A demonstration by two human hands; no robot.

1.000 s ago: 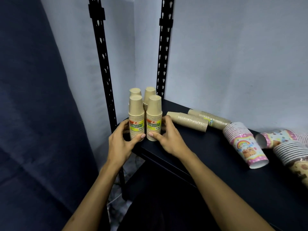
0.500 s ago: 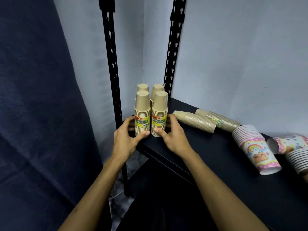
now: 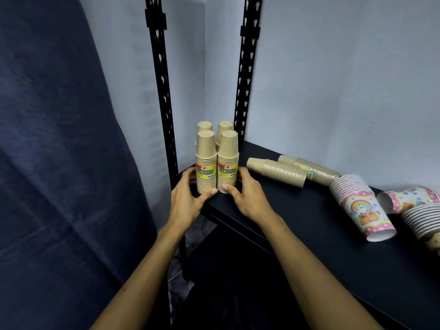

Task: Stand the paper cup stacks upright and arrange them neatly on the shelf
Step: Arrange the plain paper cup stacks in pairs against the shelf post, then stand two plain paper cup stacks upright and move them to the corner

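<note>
Several tan paper cup stacks stand upright in a tight block at the left corner of the black shelf (image 3: 297, 225). My left hand (image 3: 188, 198) cups the base of the front left stack (image 3: 206, 163), thumb across its front. My right hand (image 3: 247, 198) cups the base of the front right stack (image 3: 227, 163) the same way. Two more tan stacks (image 3: 277, 171) (image 3: 312, 170) lie on their sides further right. Pink rainbow-printed stacks (image 3: 362, 210) (image 3: 409, 198) lie tipped over at the right.
Two black slotted uprights (image 3: 162, 91) (image 3: 245, 79) frame the shelf's left end against a pale wall. A dark blue curtain (image 3: 59, 163) hangs to the left. Another printed stack (image 3: 423, 222) lies at the right edge of view.
Both hands stay on the front two stacks and have shifted them slightly back toward the corner. My head has turned a little left.
</note>
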